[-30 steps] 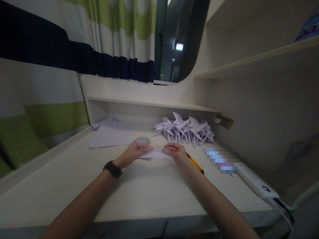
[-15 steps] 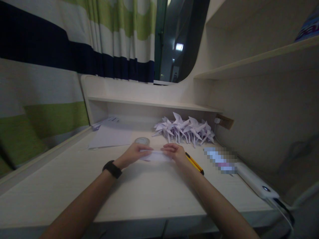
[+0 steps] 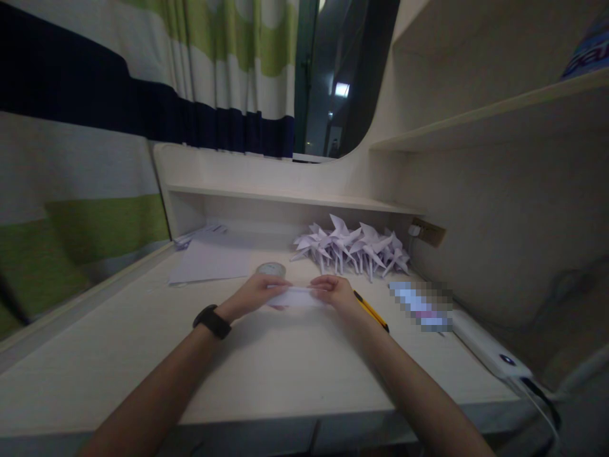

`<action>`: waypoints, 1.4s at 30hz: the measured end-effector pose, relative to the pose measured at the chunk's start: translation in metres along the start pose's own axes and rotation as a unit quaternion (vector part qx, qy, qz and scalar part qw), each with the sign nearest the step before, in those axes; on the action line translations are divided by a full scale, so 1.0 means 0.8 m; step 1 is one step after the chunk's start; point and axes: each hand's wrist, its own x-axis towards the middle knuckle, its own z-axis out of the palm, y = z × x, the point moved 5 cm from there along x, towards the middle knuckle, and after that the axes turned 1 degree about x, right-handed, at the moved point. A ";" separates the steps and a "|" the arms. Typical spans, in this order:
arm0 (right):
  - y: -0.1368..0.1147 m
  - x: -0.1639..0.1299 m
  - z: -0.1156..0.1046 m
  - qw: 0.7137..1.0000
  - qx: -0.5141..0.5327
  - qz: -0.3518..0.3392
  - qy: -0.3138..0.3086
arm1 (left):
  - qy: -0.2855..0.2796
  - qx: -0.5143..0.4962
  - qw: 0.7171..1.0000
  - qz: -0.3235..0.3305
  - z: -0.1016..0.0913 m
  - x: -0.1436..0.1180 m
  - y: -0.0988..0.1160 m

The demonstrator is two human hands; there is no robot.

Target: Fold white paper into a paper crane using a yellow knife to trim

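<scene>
A small sheet of white paper [image 3: 299, 298] is stretched between my two hands, its top edge rolled or folded over. My left hand [image 3: 254, 294], with a black watch on the wrist, pinches the paper's left end. At the right end my right hand [image 3: 334, 292] grips it between thumb and fingers. Just behind my left hand lies a roll of clear tape [image 3: 271, 270], partly covered by the fingers. A yellow and black utility knife [image 3: 372, 311] rests on the desk beside my right wrist.
Several white paper pinwheels [image 3: 354, 246] are heaped at the back of the white desk [image 3: 266, 374]. Flat paper sheets [image 3: 212, 257] lie at the back left. To the right are a blurred-out phone [image 3: 421, 307] and a white power strip [image 3: 490, 346] with cables.
Both hands stay in nearly the same place on the paper. My left wrist has shifted very slightly to the left, and the fingers have moved only a little.
</scene>
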 end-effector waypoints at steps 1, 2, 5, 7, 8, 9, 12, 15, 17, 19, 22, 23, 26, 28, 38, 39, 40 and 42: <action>0.001 0.001 0.000 1.000 -0.001 -0.002 -0.002 | -0.001 -0.001 1.000 -0.003 0.000 0.000 0.001; 0.001 0.001 0.000 1.000 -0.002 -0.006 -0.003 | 0.000 -0.001 1.000 -0.006 -0.001 -0.001 0.002; 0.001 0.002 -0.001 1.000 -0.001 -0.019 -0.003 | 0.008 0.006 1.000 -0.013 -0.002 -0.002 0.006; 0.001 0.002 0.000 1.000 0.010 -0.021 -0.006 | 0.011 0.010 1.000 -0.012 -0.001 -0.003 0.010; 0.001 0.001 0.001 1.000 0.016 -0.022 -0.012 | 0.013 0.011 1.000 -0.011 0.000 -0.004 0.011; 0.001 0.001 0.001 0.999 0.021 -0.024 -0.017 | 0.017 0.012 1.000 -0.010 0.000 -0.004 0.012; -0.001 0.000 0.002 0.999 0.020 -0.031 -0.023 | 0.026 0.010 1.000 -0.007 0.002 -0.005 0.015; -0.003 0.000 0.003 0.999 0.012 -0.034 -0.021 | 0.031 0.016 0.999 0.000 0.002 -0.007 0.019; -0.004 0.000 0.004 0.999 0.011 -0.036 -0.017 | 0.036 0.021 0.999 0.002 0.002 -0.008 0.022; -0.004 0.001 0.004 0.999 0.008 -0.037 -0.010 | 0.038 0.025 0.999 -0.001 0.002 -0.009 0.024; -0.003 0.002 0.004 0.999 0.007 -0.033 0.001 | 0.040 0.036 0.999 0.004 0.002 -0.011 0.029; -0.003 0.002 0.004 0.999 0.008 -0.031 0.005 | 0.042 0.043 0.998 0.007 0.001 -0.012 0.031; -0.005 0.000 0.005 0.999 -0.009 -0.029 0.008 | 0.045 0.068 0.997 0.012 0.001 -0.013 0.034; -0.009 -0.002 0.006 0.999 -0.034 -0.034 0.006 | 0.046 0.076 0.996 0.014 0.001 -0.013 0.033; -0.010 -0.003 0.005 0.998 -0.058 -0.036 0.001 | 0.044 -0.012 0.999 -0.030 0.004 -0.010 0.022; -0.011 -0.003 0.005 0.997 -0.061 -0.037 0.001 | 0.043 -0.013 0.999 -0.030 0.004 -0.011 0.023; -0.012 -0.004 0.005 0.997 -0.065 -0.038 0.000 | 0.041 -0.011 0.999 -0.029 0.004 -0.011 0.024; -0.015 -0.004 0.005 0.997 -0.066 -0.038 0.002 | 0.033 -0.003 0.999 -0.029 0.003 -0.011 0.025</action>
